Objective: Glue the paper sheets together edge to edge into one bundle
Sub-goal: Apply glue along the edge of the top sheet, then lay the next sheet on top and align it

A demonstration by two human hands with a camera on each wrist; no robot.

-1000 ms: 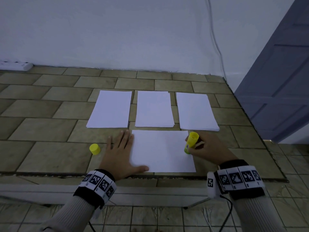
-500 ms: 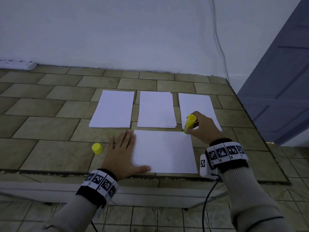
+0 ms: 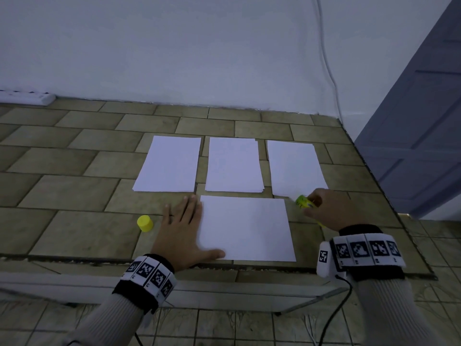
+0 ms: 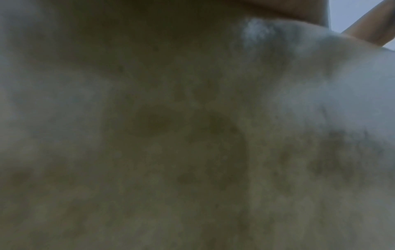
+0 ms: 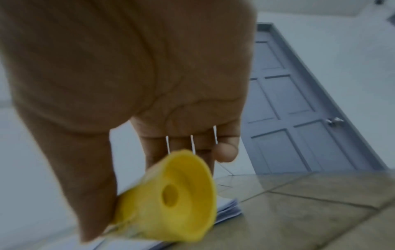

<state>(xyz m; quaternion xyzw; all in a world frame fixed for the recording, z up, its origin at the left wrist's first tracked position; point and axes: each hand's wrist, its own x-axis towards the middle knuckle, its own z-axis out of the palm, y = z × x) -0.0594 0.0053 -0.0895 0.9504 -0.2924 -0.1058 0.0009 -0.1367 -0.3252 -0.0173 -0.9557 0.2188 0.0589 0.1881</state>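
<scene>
Low in the frame, the left hand (image 3: 183, 236) lies flat with fingers spread, thumb on the near left edge of a white sheet (image 3: 245, 229) set crosswise on the tiled worktop (image 3: 69, 196). At lower right the right hand (image 3: 331, 212) curls round a yellow glue stick (image 3: 303, 202), its tip by the sheet's far right corner. A yellow cap (image 3: 145, 223) stands left of the left hand. Beyond, at mid-frame, three white paper stacks sit side by side with gaps between: left stack (image 3: 169, 164), middle stack (image 3: 234, 166), right stack (image 3: 295, 168). The left wrist view is blurred.
</scene>
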